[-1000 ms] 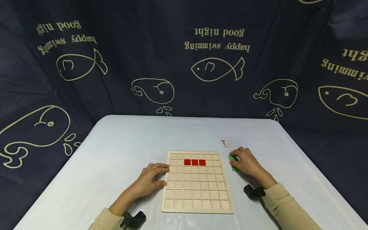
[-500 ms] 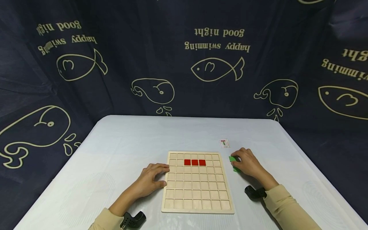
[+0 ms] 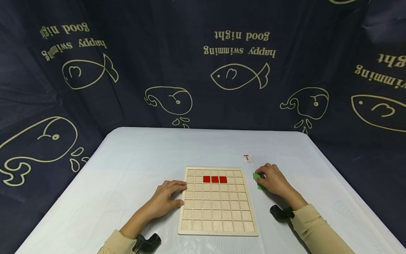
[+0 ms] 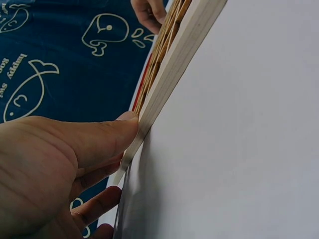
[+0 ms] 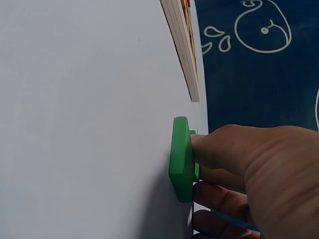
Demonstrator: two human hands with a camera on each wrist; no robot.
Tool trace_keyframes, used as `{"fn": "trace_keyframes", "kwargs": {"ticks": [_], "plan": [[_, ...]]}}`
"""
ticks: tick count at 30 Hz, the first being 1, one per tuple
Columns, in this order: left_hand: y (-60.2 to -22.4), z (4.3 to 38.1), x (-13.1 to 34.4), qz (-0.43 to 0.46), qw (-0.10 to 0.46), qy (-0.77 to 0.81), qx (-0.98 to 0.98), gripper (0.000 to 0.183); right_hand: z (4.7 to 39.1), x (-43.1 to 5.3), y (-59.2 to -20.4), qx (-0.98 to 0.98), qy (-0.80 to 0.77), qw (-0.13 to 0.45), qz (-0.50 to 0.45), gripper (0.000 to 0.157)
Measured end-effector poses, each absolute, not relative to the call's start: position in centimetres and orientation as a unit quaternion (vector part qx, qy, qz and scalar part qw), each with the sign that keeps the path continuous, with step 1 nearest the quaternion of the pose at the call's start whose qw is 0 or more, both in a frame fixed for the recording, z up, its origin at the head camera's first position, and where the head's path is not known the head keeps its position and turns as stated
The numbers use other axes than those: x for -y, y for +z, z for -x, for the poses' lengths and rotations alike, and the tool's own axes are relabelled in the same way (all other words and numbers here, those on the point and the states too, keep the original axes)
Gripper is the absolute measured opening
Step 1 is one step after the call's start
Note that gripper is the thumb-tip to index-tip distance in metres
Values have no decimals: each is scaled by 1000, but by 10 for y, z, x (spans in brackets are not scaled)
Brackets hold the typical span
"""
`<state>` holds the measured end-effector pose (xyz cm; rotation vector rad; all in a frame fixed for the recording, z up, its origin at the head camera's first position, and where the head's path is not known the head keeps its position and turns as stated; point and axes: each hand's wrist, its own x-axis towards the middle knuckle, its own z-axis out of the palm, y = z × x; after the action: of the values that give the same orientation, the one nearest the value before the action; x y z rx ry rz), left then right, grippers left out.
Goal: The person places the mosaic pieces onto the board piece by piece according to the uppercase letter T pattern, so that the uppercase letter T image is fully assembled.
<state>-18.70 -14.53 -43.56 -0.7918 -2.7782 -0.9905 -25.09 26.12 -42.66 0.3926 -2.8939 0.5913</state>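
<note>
Edged slightly rightward with right hand (image 3: 271, 179) — curled, pinching a green tile (image 3: 256, 175).
Best lifted singly — while steadying the board (image 3: 221, 204) with loosely spread left hand (image 3: 163, 199).

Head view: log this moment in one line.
left hand: touching grid board, left edge; right hand: pinching green tile, right of board; red tiles: three in row on board; card: beyond board's far-right corner

"good night" (image 3: 242, 36), "happy swimming" (image 3: 239, 51) on probable curtain (image 3: 203, 74)
</note>
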Motion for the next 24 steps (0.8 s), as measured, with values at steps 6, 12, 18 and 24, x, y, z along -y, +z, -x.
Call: {"fn": "trace_keyframes", "kwargs": {"ticks": [6, 12, 18, 24], "plan": [[-435, 186, 145, 260, 49, -321, 910, 47, 251, -261, -426, 967, 197, 86, -133, 19], [-434, 186, 145, 261, 49, -322, 909, 47, 251, -261, -426, 968, 195, 89, -131, 19], [-435, 187, 145, 261, 48, -324, 908, 47, 250, -259, -426, 968, 195, 93, -129, 19], [-435, 187, 145, 261, 46, -324, 908, 47, 248, -255, -422, 965, 198, 103, -135, 19]]}}
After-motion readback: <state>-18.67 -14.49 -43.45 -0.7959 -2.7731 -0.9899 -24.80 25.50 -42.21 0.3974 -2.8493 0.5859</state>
